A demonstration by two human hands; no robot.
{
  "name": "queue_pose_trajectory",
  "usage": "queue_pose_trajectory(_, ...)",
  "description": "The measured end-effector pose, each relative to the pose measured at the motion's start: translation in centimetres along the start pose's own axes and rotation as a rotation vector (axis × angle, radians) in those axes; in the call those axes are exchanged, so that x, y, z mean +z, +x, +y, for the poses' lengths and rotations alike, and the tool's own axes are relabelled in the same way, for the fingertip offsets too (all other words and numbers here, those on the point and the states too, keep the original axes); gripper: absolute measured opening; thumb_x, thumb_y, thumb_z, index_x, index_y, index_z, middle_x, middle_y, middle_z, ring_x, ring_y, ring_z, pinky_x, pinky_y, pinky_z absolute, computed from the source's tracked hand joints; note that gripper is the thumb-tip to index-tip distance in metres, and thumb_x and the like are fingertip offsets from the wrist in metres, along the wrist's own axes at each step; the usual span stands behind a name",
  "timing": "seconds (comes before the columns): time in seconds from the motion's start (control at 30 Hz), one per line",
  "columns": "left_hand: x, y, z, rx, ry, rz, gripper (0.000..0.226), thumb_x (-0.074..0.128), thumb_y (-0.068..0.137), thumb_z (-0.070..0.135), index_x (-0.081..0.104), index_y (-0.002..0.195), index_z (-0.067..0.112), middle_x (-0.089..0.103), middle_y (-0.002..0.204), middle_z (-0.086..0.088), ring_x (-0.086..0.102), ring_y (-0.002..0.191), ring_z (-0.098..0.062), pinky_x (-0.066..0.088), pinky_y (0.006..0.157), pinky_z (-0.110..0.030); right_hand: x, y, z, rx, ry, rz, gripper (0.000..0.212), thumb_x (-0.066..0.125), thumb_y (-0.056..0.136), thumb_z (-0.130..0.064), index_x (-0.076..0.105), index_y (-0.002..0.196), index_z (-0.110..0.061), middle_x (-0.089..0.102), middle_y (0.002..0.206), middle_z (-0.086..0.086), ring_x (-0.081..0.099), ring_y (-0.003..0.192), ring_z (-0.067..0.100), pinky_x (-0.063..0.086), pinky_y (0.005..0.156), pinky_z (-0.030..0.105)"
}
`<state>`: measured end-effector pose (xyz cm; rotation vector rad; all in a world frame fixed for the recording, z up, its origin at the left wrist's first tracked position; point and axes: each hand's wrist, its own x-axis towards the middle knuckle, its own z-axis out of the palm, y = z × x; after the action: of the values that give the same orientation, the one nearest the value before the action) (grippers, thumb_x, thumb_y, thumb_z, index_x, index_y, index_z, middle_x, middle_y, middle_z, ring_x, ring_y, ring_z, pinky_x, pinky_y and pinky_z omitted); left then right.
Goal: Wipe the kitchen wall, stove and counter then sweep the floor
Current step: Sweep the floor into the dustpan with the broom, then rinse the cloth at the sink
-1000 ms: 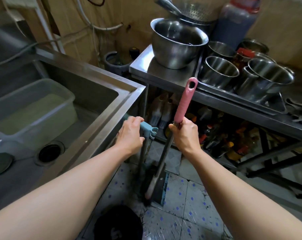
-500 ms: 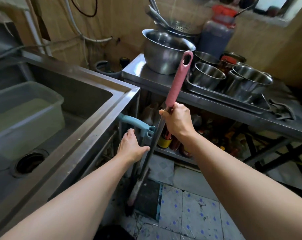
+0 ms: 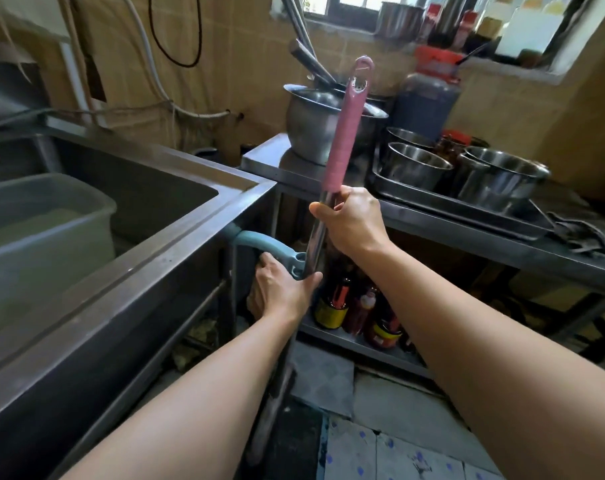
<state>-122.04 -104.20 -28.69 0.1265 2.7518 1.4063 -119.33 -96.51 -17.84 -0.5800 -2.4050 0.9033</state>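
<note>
My right hand [image 3: 351, 221] grips the metal shaft of a broom just below its pink handle grip [image 3: 344, 133], which rises tilted in front of the steel counter [image 3: 432, 223]. The shaft runs down between my arms toward the tiled floor [image 3: 391, 452]; its head is hidden. My left hand [image 3: 280, 289] holds the upright part of a dustpan under its teal handle [image 3: 263, 242], beside the corner of the steel sink [image 3: 176, 237]. A teal clip [image 3: 298, 263] on that handle touches the broom shaft.
A plastic tub [image 3: 48, 223] of cloudy water sits in the sink. Steel bowls [image 3: 415, 164], a big pot [image 3: 314, 123] and a dark jar [image 3: 429, 98] crowd the counter. Sauce bottles [image 3: 339, 299] stand on the shelf underneath. Pipes and cables hang on the tiled wall [image 3: 224, 64].
My right hand has lifted the broom, so the pink grip stands higher. My left hand slid from the teal handle's top to below it. The view tilted upward.
</note>
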Motion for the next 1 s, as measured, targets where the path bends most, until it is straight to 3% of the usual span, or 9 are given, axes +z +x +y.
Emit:
queue_pose_trajectory(0.2, 0.6, 0.0, -0.1, 0.004, 0.012, 0.085, 0.070, 0.072, 0.066, 0.057, 0.044, 0.112, 0.012, 0.061, 0.113, -0.011, 0.059, 0.104, -0.031, 0.036, 0.071, -0.033, 0.3, 0.4, 0.5, -0.024, 0.022, 0.013, 0.022, 0.069, 0.082, -0.032, 0.068, 0.083, -0.010, 0.067, 0.082, 0.012, 0.065, 0.083, 0.032, 0.053, 0.081, 0.046)
queue_pose_trajectory(0.57, 0.2, -0.2, -0.4, 0.016, -0.010, 0.131, 0.055, 0.073, 0.069, 0.049, 0.050, 0.104, 0.013, 0.065, 0.105, -0.008, 0.062, 0.096, -0.030, 0.040, 0.069, -0.032, 1.2, 0.3, 0.3, -0.044, 0.069, 0.005, 0.022, 0.070, 0.082, -0.033, 0.069, 0.093, -0.014, 0.067, 0.086, 0.007, 0.066, 0.083, 0.026, 0.055, 0.079, 0.044)
queue_pose_trajectory(0.7, -0.5, -0.3, -0.7, 0.028, -0.029, 0.050, 0.056, 0.073, 0.071, 0.050, 0.049, 0.108, 0.015, 0.064, 0.108, -0.007, 0.061, 0.101, -0.030, 0.037, 0.069, -0.030, 0.8, -0.4, -0.1, -0.016, 0.057, 0.017, 0.022, 0.067, 0.084, -0.036, 0.069, 0.094, -0.016, 0.067, 0.085, 0.004, 0.065, 0.082, 0.021, 0.054, 0.079, 0.037)
queue_pose_trajectory(0.8, -1.7, -0.2, -1.1, 0.057, -0.026, -0.111, 0.068, 0.078, 0.067, 0.048, 0.046, 0.118, 0.016, 0.062, 0.116, -0.006, 0.058, 0.110, -0.029, 0.041, 0.078, -0.032, -0.2, -1.2, -0.5, 0.011, 0.069, -0.069, 0.024, 0.063, 0.087, -0.036, 0.065, 0.102, -0.018, 0.066, 0.090, 0.001, 0.062, 0.084, 0.014, 0.050, 0.075, 0.026)
queue_pose_trajectory(0.9, -3.6, -0.3, -0.8, 0.065, 0.023, -0.238, 0.081, 0.079, 0.065, 0.049, 0.041, 0.128, 0.014, 0.055, 0.129, -0.008, 0.050, 0.121, -0.027, 0.041, 0.092, -0.035, -0.7, -1.7, -0.5, 0.068, 0.117, -0.201, 0.050, 0.062, 0.087, -0.026, 0.045, 0.134, -0.022, 0.060, 0.118, 0.000, 0.057, 0.107, 0.014, 0.045, 0.084, 0.025)
queue_pose_trajectory(1.0, -5.9, -1.0, 0.5, 0.023, 0.051, -0.299, 0.091, 0.077, 0.068, 0.049, 0.032, 0.137, 0.011, 0.045, 0.140, -0.012, 0.041, 0.131, -0.028, 0.037, 0.099, -0.037, -1.5, -2.2, -0.6, 0.150, 0.064, -0.310, 0.087, 0.067, 0.082, -0.020, 0.014, 0.150, -0.025, 0.034, 0.148, 0.003, 0.038, 0.132, 0.018, 0.037, 0.083, 0.015)
